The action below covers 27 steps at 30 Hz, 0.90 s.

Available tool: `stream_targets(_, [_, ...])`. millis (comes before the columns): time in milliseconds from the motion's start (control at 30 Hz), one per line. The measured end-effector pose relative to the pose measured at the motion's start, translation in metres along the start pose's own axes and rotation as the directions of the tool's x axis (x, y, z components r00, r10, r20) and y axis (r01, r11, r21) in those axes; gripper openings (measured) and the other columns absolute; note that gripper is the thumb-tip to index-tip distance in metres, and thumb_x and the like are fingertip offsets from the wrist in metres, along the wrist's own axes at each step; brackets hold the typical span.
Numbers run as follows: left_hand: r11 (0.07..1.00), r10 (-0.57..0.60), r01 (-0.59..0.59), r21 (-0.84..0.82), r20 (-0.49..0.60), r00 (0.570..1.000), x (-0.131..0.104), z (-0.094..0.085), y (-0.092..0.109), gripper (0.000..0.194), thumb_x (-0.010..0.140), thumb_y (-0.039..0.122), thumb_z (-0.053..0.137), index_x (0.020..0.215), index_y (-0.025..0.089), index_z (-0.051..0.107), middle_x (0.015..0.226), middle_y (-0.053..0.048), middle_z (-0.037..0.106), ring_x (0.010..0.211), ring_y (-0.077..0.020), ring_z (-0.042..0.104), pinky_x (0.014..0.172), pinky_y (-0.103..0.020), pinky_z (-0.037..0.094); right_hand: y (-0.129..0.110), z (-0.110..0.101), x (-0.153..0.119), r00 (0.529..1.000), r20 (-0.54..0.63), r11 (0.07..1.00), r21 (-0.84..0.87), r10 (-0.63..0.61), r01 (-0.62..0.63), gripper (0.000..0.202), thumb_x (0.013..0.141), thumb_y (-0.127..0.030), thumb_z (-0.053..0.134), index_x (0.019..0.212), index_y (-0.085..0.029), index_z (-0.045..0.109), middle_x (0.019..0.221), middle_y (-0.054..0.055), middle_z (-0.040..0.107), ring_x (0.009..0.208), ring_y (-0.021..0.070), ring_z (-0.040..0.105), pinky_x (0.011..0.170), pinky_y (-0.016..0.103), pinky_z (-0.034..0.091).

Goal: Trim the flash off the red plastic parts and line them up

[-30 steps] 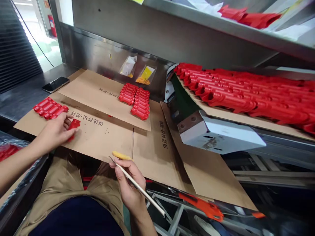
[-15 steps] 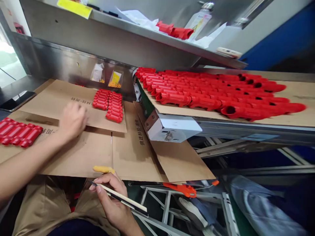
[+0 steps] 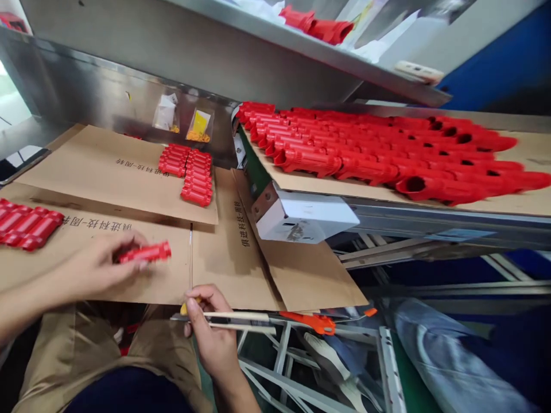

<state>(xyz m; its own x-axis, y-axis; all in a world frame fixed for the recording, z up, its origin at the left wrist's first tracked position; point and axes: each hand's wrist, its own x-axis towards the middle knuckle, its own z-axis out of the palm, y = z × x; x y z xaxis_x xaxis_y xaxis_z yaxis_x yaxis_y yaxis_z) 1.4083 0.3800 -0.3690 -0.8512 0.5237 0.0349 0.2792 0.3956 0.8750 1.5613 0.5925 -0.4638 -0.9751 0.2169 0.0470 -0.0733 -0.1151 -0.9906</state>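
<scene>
While the left hand (image 3: pixel 101 261) holds a small red part (image 3: pixel 150 252) over the lower cardboard sheet (image 3: pixel 166 284), its fingers closed about one end, the right hand (image 3: pixel 210 327) grips a slim pale-handled tool (image 3: pixel 247 322), fingers curled tight; the tool is probably a knife, though blur obscures its tip. A row of red pieces (image 3: pixel 32 226) lies at far left; two further columns (image 3: pixel 197 184) rest on the upper sheet (image 3: pixel 103 180), near its right end.
</scene>
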Motion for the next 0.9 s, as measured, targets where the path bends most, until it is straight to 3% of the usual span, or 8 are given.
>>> stream_targets(100, [0.947, -0.141, 0.184, -0.263, 0.175, 0.975, -0.074, 0.018, -0.011, 0.034, 0.094, 0.053, 0.076, 0.114, 0.027, 0.084, 0.107, -0.013, 0.08, 0.09, -0.032, 0.076, 0.074, -0.035, 0.061, -0.015, 0.013, 0.005, 0.986, 0.165, 0.997, -0.072, 0.037, -0.025, 0.033, 0.105, -0.052, 0.067, 0.102, -0.02, 0.071, 0.067, -0.004, 0.057, 0.05, 0.0088, 0.047, 0.047, 0.02, 0.039])
stream_targets(200, [0.832, -0.314, 0.285, -0.477, 0.018, 0.949, -0.114, 0.035, -0.019, 0.034, 0.087, 0.053, 0.086, 0.108, 0.026, 0.085, 0.104, -0.012, 0.082, 0.083, -0.0264, 0.076, 0.073, -0.029, 0.061, -0.024, 0.026, 0.004, 0.951, 0.303, 0.992, -0.122, 0.063, -0.027, 0.037, 0.104, -0.053, 0.066, 0.091, -0.018, 0.068, 0.065, -0.003, 0.057, 0.053, 0.0101, 0.048, 0.051, 0.022, 0.039])
stream_targets(267, [0.787, -0.432, 0.301, -0.539, -0.134, 0.892, -0.127, 0.042, -0.019, 0.037, 0.082, 0.056, 0.091, 0.101, 0.024, 0.083, 0.086, -0.009, 0.079, 0.066, -0.0195, 0.068, 0.062, -0.024, 0.055, -0.023, 0.033, 0.0, 0.949, 0.311, 0.989, -0.151, 0.058, -0.011, 0.038, 0.105, -0.052, 0.064, 0.087, -0.018, 0.066, 0.064, -0.003, 0.057, 0.052, 0.01, 0.047, 0.05, 0.022, 0.036])
stream_targets(367, [0.775, -0.523, 0.33, -0.538, -0.255, 0.813, -0.135, 0.05, -0.014, 0.045, 0.088, 0.065, 0.083, 0.087, 0.02, 0.076, 0.061, -0.001, 0.06, 0.05, -0.0115, 0.048, 0.05, -0.02, 0.038, -0.015, 0.037, -0.007, 0.954, 0.298, 0.979, -0.196, 0.015, 0.046, 0.037, 0.107, -0.048, 0.061, 0.085, -0.018, 0.066, 0.064, -0.001, 0.06, 0.053, 0.0102, 0.047, 0.05, 0.022, 0.034])
stream_targets(533, [0.823, -0.444, 0.25, -0.51, -0.302, 0.844, -0.136, 0.052, -0.014, 0.055, 0.095, 0.067, 0.073, 0.072, 0.019, 0.062, 0.059, 0.001, 0.049, 0.05, -0.0105, 0.039, 0.045, -0.018, 0.032, -0.008, 0.036, -0.017, 0.961, 0.274, 0.956, -0.27, -0.04, 0.117, 0.034, 0.108, -0.045, 0.06, 0.085, -0.019, 0.068, 0.069, 0.001, 0.063, 0.059, 0.0136, 0.056, 0.051, 0.024, 0.039])
stream_targets(700, [0.905, -0.27, 0.086, -0.416, -0.406, 0.873, -0.144, 0.053, -0.022, 0.018, 0.094, 0.044, 0.082, 0.098, 0.026, 0.08, 0.093, -0.007, 0.072, 0.073, -0.0173, 0.066, 0.06, -0.019, 0.054, -0.011, 0.038, -0.022, 0.969, 0.24, 0.948, -0.293, -0.051, 0.122, 0.031, 0.108, -0.043, 0.061, 0.089, -0.02, 0.067, 0.069, 0.0, 0.062, 0.056, 0.0128, 0.056, 0.051, 0.023, 0.041])
stream_targets(800, [0.898, -0.228, 0.009, -0.44, -0.446, 0.866, -0.148, 0.058, -0.026, 0.032, 0.084, 0.03, 0.093, 0.113, 0.032, 0.081, 0.121, -0.008, 0.069, 0.104, -0.0236, 0.073, 0.089, -0.024, 0.062, -0.009, 0.044, -0.024, 0.969, 0.246, 0.972, -0.228, 0.005, 0.053, 0.027, 0.107, -0.044, 0.063, 0.093, -0.02, 0.066, 0.066, -0.002, 0.063, 0.051, 0.0109, 0.053, 0.049, 0.022, 0.039])
stream_targets(900, [0.885, -0.296, 0.046, -0.464, -0.484, 0.823, -0.143, 0.064, -0.029, 0.042, 0.073, 0.03, 0.101, 0.108, 0.03, 0.077, 0.109, -0.003, 0.068, 0.093, -0.0186, 0.071, 0.083, -0.019, 0.061, -0.006, 0.049, -0.026, 0.964, 0.263, 0.956, -0.268, -0.044, 0.117, 0.024, 0.105, -0.04, 0.065, 0.09, -0.021, 0.063, 0.068, -0.002, 0.065, 0.053, 0.0104, 0.053, 0.052, 0.022, 0.04])
